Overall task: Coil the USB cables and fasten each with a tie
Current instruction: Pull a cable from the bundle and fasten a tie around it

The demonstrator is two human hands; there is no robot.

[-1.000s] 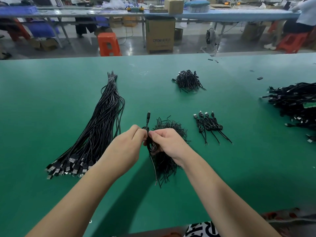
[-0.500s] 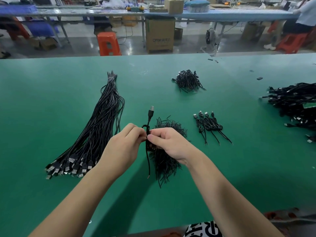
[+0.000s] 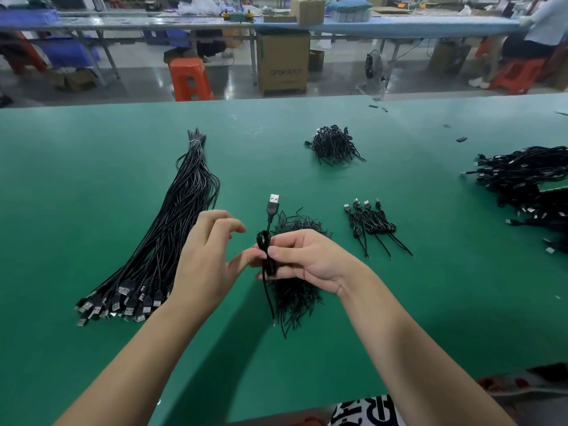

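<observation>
Cable: black USB cable (image 3: 266, 252) held upright above table, folded into small coil; loop pokes out just above R fingertips, plug end up, thin tail hanging down below the hand.
Plug: silver USB-A plug (image 3: 273, 199) at top, well clear of both hands.
R hand: right hand (image 3: 307, 261) pinching coil at mid-height, thumb on near side, fingers curled round behind; coil sits at fingertips, not in palm.
L hand: left hand (image 3: 204, 256) just left of coil, fingers bent & spread apart, holding nothing; thumb tip reaches toward coil's lower part, touching or not — can't tell.
Ties: heap of black ties (image 3: 296, 295) on table directly under/behind R hand, partly hidden.
Done ones: four coiled cables (image 3: 370, 222) in a row, right of tie heap, plugs pointing away.
Uncoiled stock: long bundle of straight cables (image 3: 172, 238) left of L hand, plugs at near end.
Other piles: small black heap (image 3: 333, 146) further back; big cable pile (image 3: 528, 182) at far right edge.
Surface: green table (image 3: 92, 179).
Bkgd: orange stool (image 3: 189, 78), cardboard box (image 3: 282, 64) beyond table.
</observation>
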